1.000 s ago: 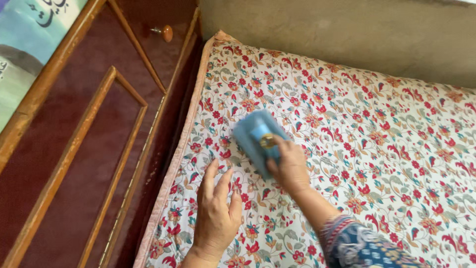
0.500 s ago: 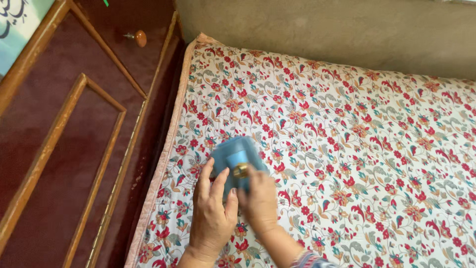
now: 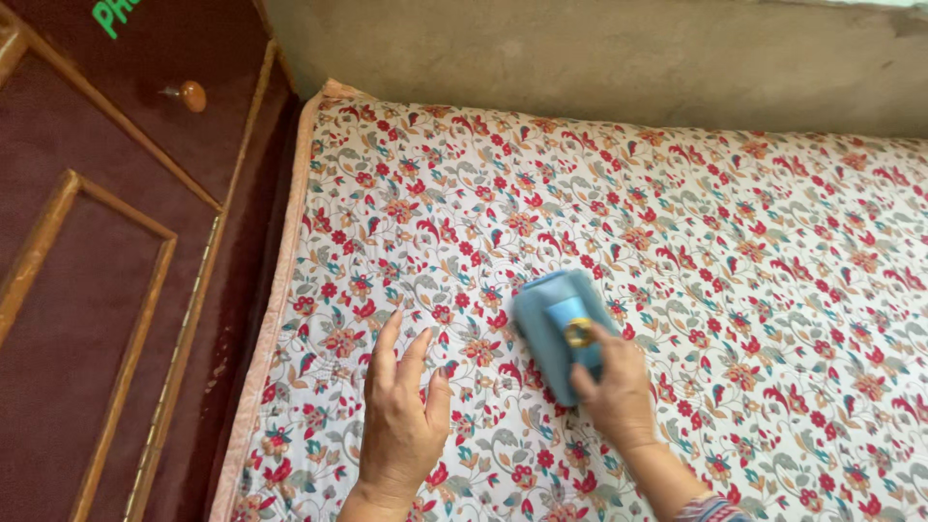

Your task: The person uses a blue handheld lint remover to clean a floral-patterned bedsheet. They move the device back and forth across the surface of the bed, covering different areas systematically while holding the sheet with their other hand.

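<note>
A: Your right hand [image 3: 619, 391] is closed on the blue brush [image 3: 559, 327] — fingers wrapped over the rear of its handle, thumb side toward you. The brush lies flat on the floral mattress [image 3: 735, 242], a little left of the middle of the view, its long side slanting up and to the left.

B: And your left?

A: Your left hand [image 3: 401, 416] is open, palm down, fingers spread and pressed flat on the cover. It holds nothing. It sits just beside the brush, to its left, apart from it — a strip of printed fabric shows between your fingertips and the blue body.

B: What is that on top of the brush?

A: A small round gold-coloured ring or cap [image 3: 579, 333] on the paler blue handle strip, right at your knuckles. The brush is slightly blurred, so I cannot tell which it is, or whether bristles show underneath.

B: Surroundings?

A: The mattress has a white cover printed with red flowers and grey-green leaves, and a peach-coloured piped edge [image 3: 280, 290] runs down its left side. Past that edge stands a dark maroon wooden door [image 3: 106, 290] with lighter wood mouldings, a round wooden knob [image 3: 192, 96] near the top and a metal hinge strip along its right side. A plain beige wall [image 3: 599, 58] runs along the far side of the mattress. Your patterned sleeve [image 3: 715, 510] just shows at the bottom edge.
</note>
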